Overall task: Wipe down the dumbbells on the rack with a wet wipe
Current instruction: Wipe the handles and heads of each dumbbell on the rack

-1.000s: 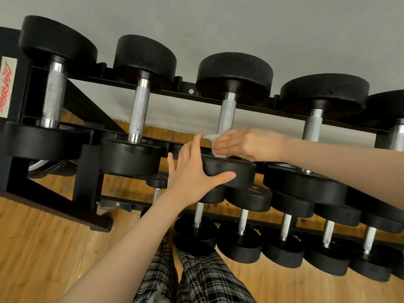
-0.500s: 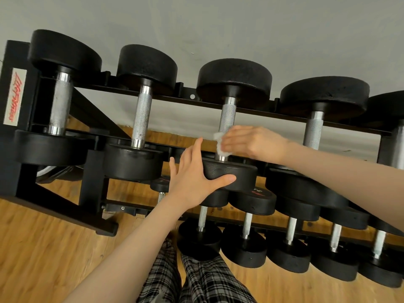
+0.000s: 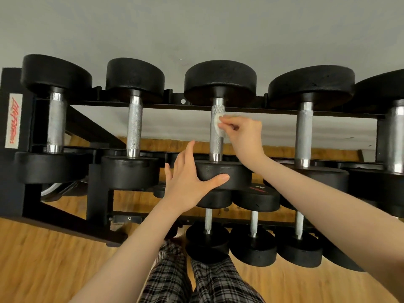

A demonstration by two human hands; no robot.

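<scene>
A black rack [image 3: 273, 111] carries a top row of large black dumbbells with knurled steel handles. My right hand [image 3: 242, 133] pinches a white wet wipe [image 3: 219, 126] and holds it against the handle of the middle dumbbell [image 3: 216, 141], about halfway up. My left hand [image 3: 190, 182] rests on the near head of that same dumbbell [image 3: 236, 173], thumb across its front face and fingers spread over its left edge. A lower row of smaller dumbbells [image 3: 253, 248] sits beneath.
Neighbouring big dumbbells stand close on both sides: one to the left [image 3: 133, 127], one to the right [image 3: 304, 132]. The rack's left upright bears a red-lettered label [image 3: 13, 121]. A grey wall lies behind, wooden floor [image 3: 43, 270] below, my checked trousers [image 3: 196, 281] at bottom centre.
My right hand has carried the wipe up from the base of the handle, near the front head, to the handle's middle. My left hand stays on the front head.
</scene>
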